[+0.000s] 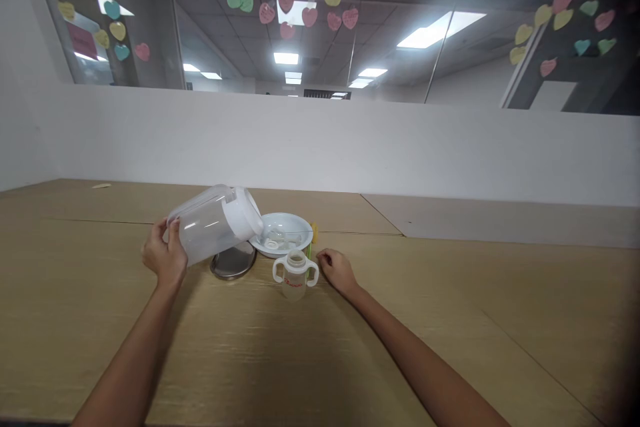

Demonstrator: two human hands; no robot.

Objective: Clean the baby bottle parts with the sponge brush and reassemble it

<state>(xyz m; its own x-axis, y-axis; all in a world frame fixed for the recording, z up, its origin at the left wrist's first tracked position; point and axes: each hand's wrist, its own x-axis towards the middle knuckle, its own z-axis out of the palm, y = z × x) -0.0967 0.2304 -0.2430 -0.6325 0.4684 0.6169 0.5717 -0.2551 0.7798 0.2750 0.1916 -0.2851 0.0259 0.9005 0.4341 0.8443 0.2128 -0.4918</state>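
My left hand [167, 252] grips the base of a clear plastic pitcher [205, 227] with a white lid. The pitcher is tilted, its lid end pointing right, over the left rim of a white bowl [259, 247]. Small clear and white pieces lie in the bowl, too small to name. In front of it stands a baby bottle [294, 283] with two white handles and an uncovered top. My right hand [339, 271] rests on the table just right of the bottle, fingers curled closed, with nothing visible in them.
A round metal tray or lid [233, 261] lies under the pitcher, left of the bowl. Something yellow and green [314, 232] stands at the bowl's right, partly hidden. A white wall [300, 143] with windows above it borders the wooden table [450, 307].
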